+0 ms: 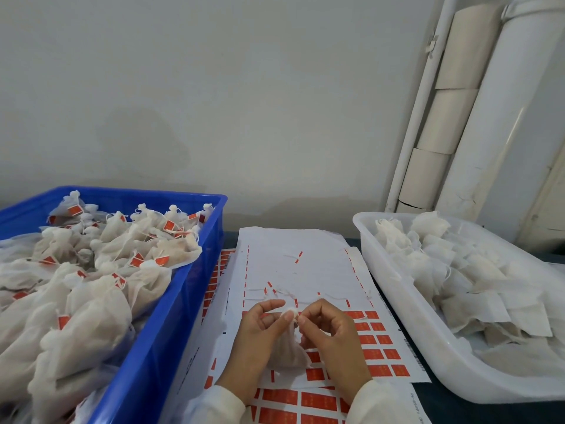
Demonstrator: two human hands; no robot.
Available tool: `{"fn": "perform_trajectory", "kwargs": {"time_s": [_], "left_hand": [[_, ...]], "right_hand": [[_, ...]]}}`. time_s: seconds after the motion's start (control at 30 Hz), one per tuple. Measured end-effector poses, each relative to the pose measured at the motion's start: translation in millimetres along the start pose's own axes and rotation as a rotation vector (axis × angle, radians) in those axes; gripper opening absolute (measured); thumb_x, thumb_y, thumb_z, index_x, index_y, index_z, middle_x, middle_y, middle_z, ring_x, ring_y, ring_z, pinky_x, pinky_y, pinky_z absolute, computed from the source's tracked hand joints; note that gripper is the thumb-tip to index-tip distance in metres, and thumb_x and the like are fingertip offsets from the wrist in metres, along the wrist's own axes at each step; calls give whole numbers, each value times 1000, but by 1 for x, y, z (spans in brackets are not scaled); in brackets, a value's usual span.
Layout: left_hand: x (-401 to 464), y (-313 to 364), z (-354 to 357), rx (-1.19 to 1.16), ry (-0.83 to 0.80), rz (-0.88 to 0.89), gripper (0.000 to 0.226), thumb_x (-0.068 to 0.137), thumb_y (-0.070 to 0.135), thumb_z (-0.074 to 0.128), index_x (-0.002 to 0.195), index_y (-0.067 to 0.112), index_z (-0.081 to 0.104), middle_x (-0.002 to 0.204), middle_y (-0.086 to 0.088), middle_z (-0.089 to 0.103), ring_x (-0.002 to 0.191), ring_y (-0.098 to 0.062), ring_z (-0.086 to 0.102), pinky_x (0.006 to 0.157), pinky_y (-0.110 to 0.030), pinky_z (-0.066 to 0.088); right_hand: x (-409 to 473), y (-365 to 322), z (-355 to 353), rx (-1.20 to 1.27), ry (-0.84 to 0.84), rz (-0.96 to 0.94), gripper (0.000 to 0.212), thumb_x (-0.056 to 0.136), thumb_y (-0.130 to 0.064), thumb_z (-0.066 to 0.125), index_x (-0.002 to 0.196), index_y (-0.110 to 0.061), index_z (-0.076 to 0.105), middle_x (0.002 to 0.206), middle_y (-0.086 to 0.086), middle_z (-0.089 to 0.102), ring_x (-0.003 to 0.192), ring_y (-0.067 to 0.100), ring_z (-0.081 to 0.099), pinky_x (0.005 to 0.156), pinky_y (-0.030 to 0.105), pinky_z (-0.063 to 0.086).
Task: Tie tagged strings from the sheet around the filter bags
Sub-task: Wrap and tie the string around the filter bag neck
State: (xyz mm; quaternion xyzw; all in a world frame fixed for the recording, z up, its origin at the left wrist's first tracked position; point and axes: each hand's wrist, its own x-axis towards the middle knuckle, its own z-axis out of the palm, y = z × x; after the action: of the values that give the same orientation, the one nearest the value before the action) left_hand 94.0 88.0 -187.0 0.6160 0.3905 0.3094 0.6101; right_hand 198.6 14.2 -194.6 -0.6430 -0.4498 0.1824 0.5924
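Observation:
A white filter bag (287, 350) hangs between both hands over the sheet of red tags (305, 264). My left hand (260, 328) pinches the bag's gathered neck (289, 312) with thumb and fingers. My right hand (330, 328) pinches a thin white string right beside that neck. Rows of red tags (379, 353) remain on the sheet's near right part; its far part is mostly bare with a few loose strings (298, 257).
A blue crate (183, 301) on the left is piled with tied, tagged bags (107, 264). A white tub (397, 304) on the right holds untied filter bags (452, 270). White pipes (489, 117) stand against the wall at back right.

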Motion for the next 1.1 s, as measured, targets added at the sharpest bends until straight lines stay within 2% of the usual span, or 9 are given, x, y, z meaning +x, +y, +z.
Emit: {"fn": "perform_trajectory", "kwargs": {"time_s": [0.17, 0.3, 0.43, 0.63, 0.73, 0.83, 0.9, 1.0, 1.1], "left_hand": [[-1, -1, -2, -152, -87, -95, 29, 84, 29, 62, 113, 28, 58, 121, 5, 56, 115, -22, 52, 98, -43, 46], [-2, -1, -4, -252, -154, -144, 34, 81, 29, 63, 114, 23, 60, 123, -2, 59, 113, -25, 55, 97, -44, 47], [-2, -1, -1, -215, -54, -128, 35, 81, 29, 66, 115, 22, 60, 124, -1, 58, 113, -24, 54, 97, -45, 47], [-2, -1, 0, -215, 31, -95, 35, 79, 27, 68, 113, 21, 62, 123, -2, 58, 114, -24, 51, 100, -46, 44], [-2, -3, 1, -205, 58, -81, 27, 77, 25, 71, 104, 23, 64, 118, 1, 58, 109, -20, 50, 98, -42, 43], [-1, -4, 3, -152, 80, -49, 22, 77, 25, 71, 97, 28, 63, 112, 5, 57, 105, -16, 48, 96, -39, 42], [0, -5, 3, -107, 77, -20, 23, 77, 25, 71, 100, 26, 63, 110, 7, 58, 102, -12, 49, 93, -34, 43], [2, -6, 4, -29, 82, 64, 21, 79, 25, 69, 100, 28, 63, 103, 10, 64, 94, -7, 56, 80, -19, 43], [2, -8, 3, 82, 74, 220, 13, 83, 25, 65, 93, 33, 63, 93, 13, 67, 88, -5, 62, 60, -5, 46]], "right_hand": [[0, 2, 1, -123, 31, -49, 11, 88, -18, 62, 77, -20, 61, 69, -9, 62, 70, 13, 61, 66, 24, 56], [-1, 3, 4, -260, 60, -114, 17, 88, -23, 61, 76, -34, 54, 73, -16, 59, 73, 10, 60, 71, 24, 56], [-2, 5, 5, -258, 83, -129, 20, 87, -24, 62, 79, -37, 50, 74, -18, 59, 73, 10, 61, 71, 22, 56], [-6, 3, 5, -269, 32, -238, 19, 86, -23, 64, 86, -40, 55, 85, -24, 62, 86, -2, 60, 73, 7, 47], [-4, 5, 4, -403, 77, -301, 12, 86, -20, 64, 86, -32, 61, 78, -26, 59, 79, -2, 60, 71, 7, 48], [-4, 7, 4, -547, 101, -320, 4, 87, -21, 62, 87, -21, 66, 80, -13, 65, 70, 3, 60, 65, 6, 47], [-4, 7, 5, -610, 109, -324, 3, 86, -21, 63, 83, -22, 65, 77, -11, 65, 65, 5, 58, 63, 5, 44], [-3, 5, 4, -510, 80, -233, 17, 87, -21, 62, 77, -32, 55, 75, -20, 59, 70, 5, 58, 65, 10, 47], [-1, 3, 1, -279, 54, -110, 20, 88, -14, 61, 76, -28, 55, 73, -14, 60, 73, 6, 58, 67, 17, 50]]}}
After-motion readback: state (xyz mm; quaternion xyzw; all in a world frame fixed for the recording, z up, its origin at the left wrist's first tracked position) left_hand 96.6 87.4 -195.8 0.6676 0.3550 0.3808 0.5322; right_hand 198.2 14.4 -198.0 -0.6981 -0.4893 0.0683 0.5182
